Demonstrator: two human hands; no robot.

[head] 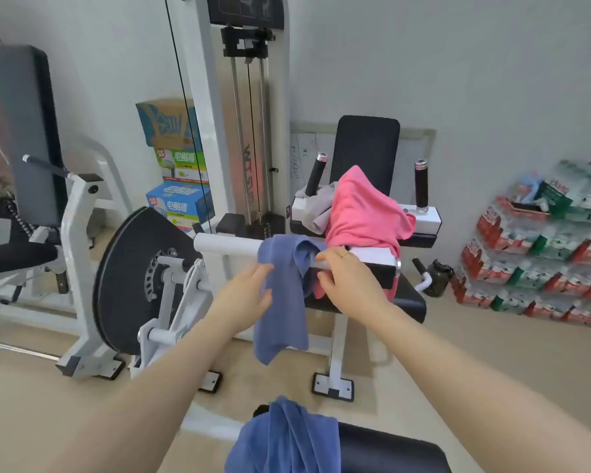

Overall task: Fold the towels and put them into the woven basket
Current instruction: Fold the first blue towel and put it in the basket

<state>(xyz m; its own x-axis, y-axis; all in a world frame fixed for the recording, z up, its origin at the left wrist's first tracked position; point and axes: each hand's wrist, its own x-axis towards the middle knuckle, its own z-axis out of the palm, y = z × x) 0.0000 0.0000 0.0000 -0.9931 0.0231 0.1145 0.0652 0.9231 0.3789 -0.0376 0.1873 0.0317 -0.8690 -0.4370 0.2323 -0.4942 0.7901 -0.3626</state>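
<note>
A person's two hands reach to a blue towel (282, 295) draped over the white bar (229, 243) of a gym machine – the left hand (249, 295) pinches its hanging edge, the right hand (348, 278) curls round its top by the bar. A pink towel (362, 213) and a grey one (316, 208) lie heaped on the seat behind, another blue towel (284, 438) lies nearest the camera. This looks like the gathering step – next, lift the towel free to fold it; no woven basket is in view

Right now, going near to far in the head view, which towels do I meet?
Blue towel on the near pad → blue towel over the white bar, held by both hands → pink towel → grey towel.
</note>
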